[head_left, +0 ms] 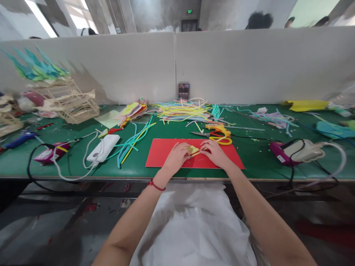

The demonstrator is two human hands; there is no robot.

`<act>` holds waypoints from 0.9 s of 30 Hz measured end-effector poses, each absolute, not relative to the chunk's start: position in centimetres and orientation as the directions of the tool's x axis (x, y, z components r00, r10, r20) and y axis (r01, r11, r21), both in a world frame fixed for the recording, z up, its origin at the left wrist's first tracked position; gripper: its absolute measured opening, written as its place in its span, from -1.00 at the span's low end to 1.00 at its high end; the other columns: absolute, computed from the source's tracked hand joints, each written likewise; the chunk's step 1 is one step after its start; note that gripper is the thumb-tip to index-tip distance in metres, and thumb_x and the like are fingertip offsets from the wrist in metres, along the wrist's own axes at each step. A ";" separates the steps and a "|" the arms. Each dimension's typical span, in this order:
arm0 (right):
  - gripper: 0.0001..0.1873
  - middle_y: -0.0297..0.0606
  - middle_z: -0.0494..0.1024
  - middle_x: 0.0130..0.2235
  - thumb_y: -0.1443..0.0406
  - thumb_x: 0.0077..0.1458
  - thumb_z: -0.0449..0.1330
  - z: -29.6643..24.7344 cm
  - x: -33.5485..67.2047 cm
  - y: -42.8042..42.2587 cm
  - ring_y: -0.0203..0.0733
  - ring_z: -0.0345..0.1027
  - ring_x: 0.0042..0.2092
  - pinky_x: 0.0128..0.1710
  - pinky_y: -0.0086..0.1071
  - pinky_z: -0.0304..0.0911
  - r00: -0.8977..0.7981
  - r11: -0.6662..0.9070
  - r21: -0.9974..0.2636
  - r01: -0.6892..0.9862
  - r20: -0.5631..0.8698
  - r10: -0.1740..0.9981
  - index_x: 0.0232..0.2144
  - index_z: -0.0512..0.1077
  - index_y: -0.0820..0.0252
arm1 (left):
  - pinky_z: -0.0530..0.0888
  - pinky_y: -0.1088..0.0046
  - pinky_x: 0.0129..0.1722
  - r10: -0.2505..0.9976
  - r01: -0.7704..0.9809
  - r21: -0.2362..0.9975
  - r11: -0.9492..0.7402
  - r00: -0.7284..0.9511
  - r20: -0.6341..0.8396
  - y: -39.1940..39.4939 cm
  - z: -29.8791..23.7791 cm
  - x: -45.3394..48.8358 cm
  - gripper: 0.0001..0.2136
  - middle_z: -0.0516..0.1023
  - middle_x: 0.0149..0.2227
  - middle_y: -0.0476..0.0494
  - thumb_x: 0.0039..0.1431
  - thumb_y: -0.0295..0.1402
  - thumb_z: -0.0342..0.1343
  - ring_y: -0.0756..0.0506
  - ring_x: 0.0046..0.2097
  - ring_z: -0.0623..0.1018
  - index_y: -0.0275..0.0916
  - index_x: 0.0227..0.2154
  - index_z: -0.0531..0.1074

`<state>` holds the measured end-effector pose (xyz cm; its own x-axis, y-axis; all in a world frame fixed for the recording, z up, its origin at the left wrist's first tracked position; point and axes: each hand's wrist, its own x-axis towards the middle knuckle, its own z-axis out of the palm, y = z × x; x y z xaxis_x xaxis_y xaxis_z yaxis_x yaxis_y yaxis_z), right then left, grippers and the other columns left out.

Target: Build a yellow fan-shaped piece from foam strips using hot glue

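Note:
A small pale-yellow piece made of thin strips [193,150] lies over the red board [155,153], between my two hands. My left hand [177,157] is closed on the left end of this piece, fingertips pressed together. At its right end, my right hand [215,153] pinches a thin yellow strip along the lower edge. The fine detail of the piece is too small to make out. Just behind my right hand lie yellow-handled scissors [222,135], their blades pointing left.
A pile of coloured strips [183,111] lies at the back, below a propped phone [183,90]. To the left are a white power bank [104,148], loose strips [133,144] and a stick-built model [72,101]. Purple devices with cables [283,153] sit on both sides. A partition [111,66] closes the back.

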<state>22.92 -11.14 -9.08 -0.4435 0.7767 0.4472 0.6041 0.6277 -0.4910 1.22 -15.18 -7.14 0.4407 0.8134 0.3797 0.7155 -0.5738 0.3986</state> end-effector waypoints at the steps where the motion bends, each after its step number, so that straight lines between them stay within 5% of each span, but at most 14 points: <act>1: -0.82 -0.19 0.48 -0.12 0.19 0.14 0.11 -8.9 23.0 -11.4 -0.04 0.31 -0.05 0.01 -0.02 0.17 -0.442 0.624 -0.458 0.633 0.449 0.777 -0.43 0.45 0.09 | 0.18 0.09 0.21 0.802 0.730 0.349 -0.587 0.466 0.374 -15.2 -6.9 1.3 -0.93 0.48 -0.04 -0.13 0.13 -0.51 0.12 -0.11 0.09 0.40 -0.25 -0.43 0.42; 7: -0.79 -0.21 0.42 0.07 0.14 0.10 0.17 -7.6 23.4 -12.5 0.02 0.21 0.11 0.10 0.01 0.10 -0.538 0.700 -0.303 0.647 0.469 0.700 -0.22 0.49 0.02 | 0.07 0.15 0.26 0.696 0.731 0.092 -0.676 0.592 0.407 -15.9 -5.3 1.4 -0.88 0.48 -0.10 -0.08 0.25 -0.48 -0.03 -0.04 0.07 0.39 -0.24 -0.36 0.39; 12: -0.74 -0.21 0.43 0.08 0.19 0.18 0.09 -6.3 23.0 -13.0 -0.06 0.19 0.16 0.18 -0.01 0.00 -0.624 0.793 -0.260 0.551 0.502 0.598 -0.10 0.47 0.00 | -0.05 0.07 0.29 0.626 0.696 0.001 -0.718 0.645 0.438 -16.5 -4.2 1.5 -0.87 0.50 -0.12 -0.04 0.30 -0.43 -0.09 -0.04 0.04 0.43 -0.22 -0.31 0.35; 17: -0.71 -0.19 0.55 -0.12 0.19 0.22 0.02 -4.2 22.7 -13.6 -0.14 0.38 -0.04 0.04 -0.15 0.20 -0.684 0.823 -0.342 0.453 0.460 0.567 -0.35 0.53 0.08 | 0.09 0.15 0.26 0.642 0.690 0.004 -0.724 0.671 0.371 -16.8 -3.5 1.4 -0.86 0.53 -0.26 -0.01 0.31 -0.45 -0.12 0.00 -0.16 0.53 -0.22 -0.27 0.34; 21: -0.67 -0.21 0.59 -0.30 0.19 0.24 -0.02 -3.7 22.5 -14.5 -0.16 0.43 -0.24 -0.19 -0.28 0.29 -0.646 0.751 -0.398 0.527 0.387 0.658 -0.34 0.53 0.09 | 0.26 0.25 0.17 0.682 0.724 0.027 -0.689 0.636 0.360 -16.7 -3.8 1.3 -0.87 0.54 -0.39 0.02 0.28 -0.50 -0.10 -0.01 -0.29 0.56 -0.22 -0.33 0.33; 27: -0.72 -0.23 0.60 -0.27 0.18 0.20 0.01 -4.0 22.3 -15.2 -0.15 0.46 -0.26 -0.23 -0.32 0.30 -0.510 0.635 -0.471 0.612 0.378 0.772 -0.30 0.52 0.09 | 0.34 0.29 0.10 0.725 0.796 0.104 -0.596 0.478 0.497 -16.7 -4.5 1.8 -0.87 0.56 -0.41 0.01 0.29 -0.46 -0.10 -0.01 -0.34 0.57 -0.21 -0.34 0.32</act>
